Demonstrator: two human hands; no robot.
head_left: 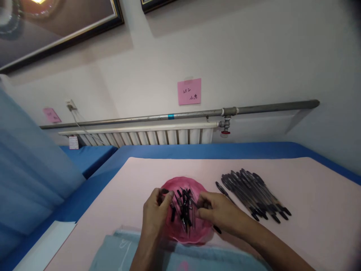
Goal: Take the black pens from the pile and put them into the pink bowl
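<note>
A scalloped pink plate [201,233] lies on the pink tabletop, with loose pen parts [184,210] heaped in it, black caps and clear barrels among them. At the plate's left edge my left hand [155,207] is closed, thumb against forefinger, on a small dark piece that looks like a pen cap [164,191]. My right hand [218,210] is closed over the plate's right side around a pen [217,229], whose black end sticks out below the palm. My fingers hide most of that pen. Both hands are slightly blurred.
To the right lies a bundle of black-capped clear pens [251,192], with a single pen [222,188] beside it. A light blue cloth or bag [118,248] is at the near edge. Behind the table [318,210] are a blue bed [214,150] and a radiator [169,136].
</note>
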